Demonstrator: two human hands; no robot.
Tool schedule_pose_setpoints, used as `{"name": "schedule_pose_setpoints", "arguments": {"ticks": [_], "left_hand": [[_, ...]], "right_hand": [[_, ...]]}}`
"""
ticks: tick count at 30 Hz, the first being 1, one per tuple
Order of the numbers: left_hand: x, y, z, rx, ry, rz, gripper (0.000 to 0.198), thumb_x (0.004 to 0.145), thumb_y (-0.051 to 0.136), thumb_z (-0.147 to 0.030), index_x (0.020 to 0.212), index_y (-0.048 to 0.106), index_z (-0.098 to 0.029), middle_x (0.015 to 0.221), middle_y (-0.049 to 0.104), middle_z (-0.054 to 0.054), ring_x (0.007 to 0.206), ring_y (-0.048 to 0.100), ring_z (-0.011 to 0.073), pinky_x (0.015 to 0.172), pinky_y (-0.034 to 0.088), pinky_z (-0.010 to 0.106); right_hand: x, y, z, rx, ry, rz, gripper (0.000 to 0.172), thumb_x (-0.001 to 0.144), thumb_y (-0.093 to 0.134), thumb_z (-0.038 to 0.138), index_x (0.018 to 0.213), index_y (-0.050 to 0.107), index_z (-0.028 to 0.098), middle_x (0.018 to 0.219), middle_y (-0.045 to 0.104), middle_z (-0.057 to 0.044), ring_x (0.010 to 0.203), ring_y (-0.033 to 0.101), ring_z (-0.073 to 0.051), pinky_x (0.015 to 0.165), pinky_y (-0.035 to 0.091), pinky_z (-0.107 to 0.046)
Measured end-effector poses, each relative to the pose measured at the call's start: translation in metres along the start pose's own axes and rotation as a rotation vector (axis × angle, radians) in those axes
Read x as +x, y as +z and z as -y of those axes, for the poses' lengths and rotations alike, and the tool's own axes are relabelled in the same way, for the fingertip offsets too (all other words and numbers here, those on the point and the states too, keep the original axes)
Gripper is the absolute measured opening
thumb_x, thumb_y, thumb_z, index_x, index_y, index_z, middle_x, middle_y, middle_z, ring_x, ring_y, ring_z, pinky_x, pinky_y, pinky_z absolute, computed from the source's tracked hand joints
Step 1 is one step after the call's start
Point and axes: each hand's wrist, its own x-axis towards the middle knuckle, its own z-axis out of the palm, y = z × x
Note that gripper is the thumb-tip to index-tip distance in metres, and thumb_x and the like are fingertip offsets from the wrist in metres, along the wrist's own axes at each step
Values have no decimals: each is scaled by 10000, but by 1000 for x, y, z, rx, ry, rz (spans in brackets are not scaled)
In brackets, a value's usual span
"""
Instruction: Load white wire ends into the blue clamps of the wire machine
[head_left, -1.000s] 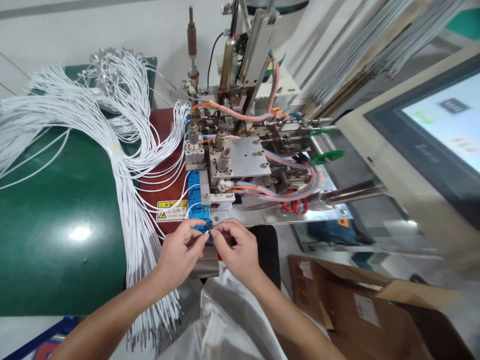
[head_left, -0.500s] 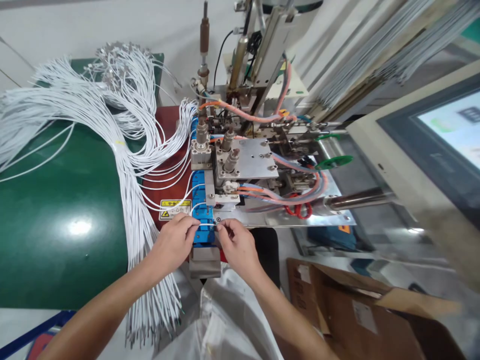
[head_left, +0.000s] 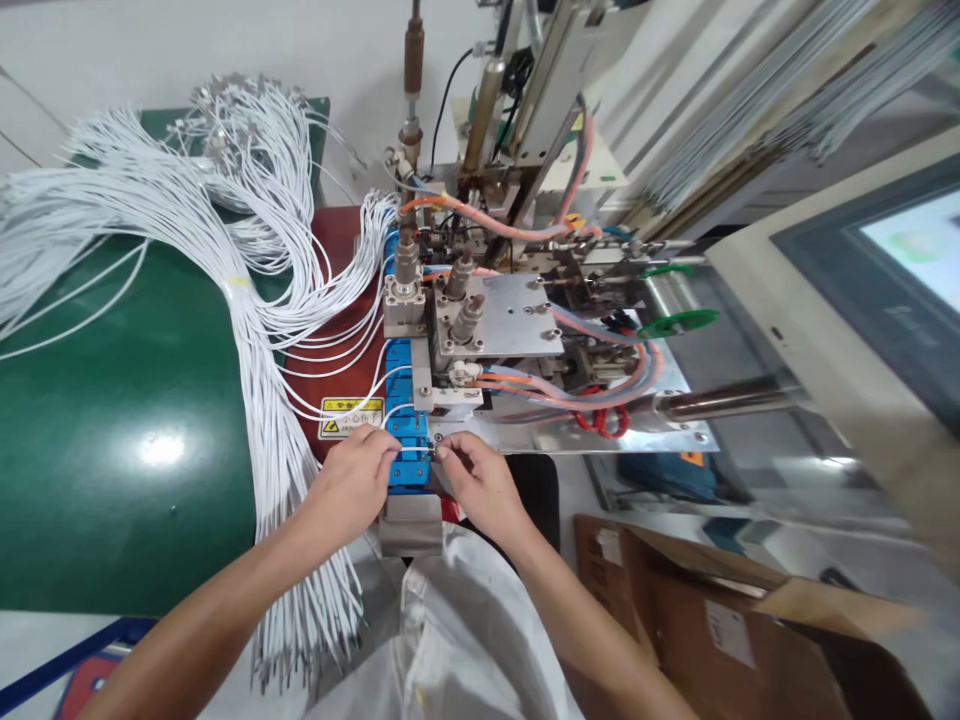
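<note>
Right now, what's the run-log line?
left hand: pinching white wire; right hand: at wire's end; wire: over blue fixture; wire bundle: left of fixture

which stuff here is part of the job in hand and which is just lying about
Part of the job:
- white cable, held by left hand and right hand
- blue holder strip, beneath it
- machine, beside the strip
- cable bundle, probably

Seemingly just lying about:
- cardboard box, lower right
- blue item with an orange patch, unclear what
</note>
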Motion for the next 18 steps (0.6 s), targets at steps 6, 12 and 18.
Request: {"name": "schedule_pose_setpoints", "arguments": {"ticks": [6,12,18], "left_hand": [[0,2,1,36,11,16,202,841,424,-92,846,609,-171,811,607,43,793,592,172,756,479,305],[-3,2,-5,130,-19,51,246,835,381,-59,890,603,-153,822,595,64,785,596,185,729,487,312],[-8,-1,-5,333,114,6,213,831,437,-85,899,622,-166,809,624,63,778,561,218,728,477,370]], "right_hand": [[7,12,-4,-184,-167,-98,310,901,334,331,664,486,203,631,545,-14,597,520,-148,582,372,-249],[6,33,-10,-14,-110,-219,338,891,325,310,564,338,224,490,358,52,457,373,-114,476,296,-230],[8,28,-13,74,-57,-196,365,871,382,374,545,364,210,501,377,53,477,377,-105,492,306,-229]]}}
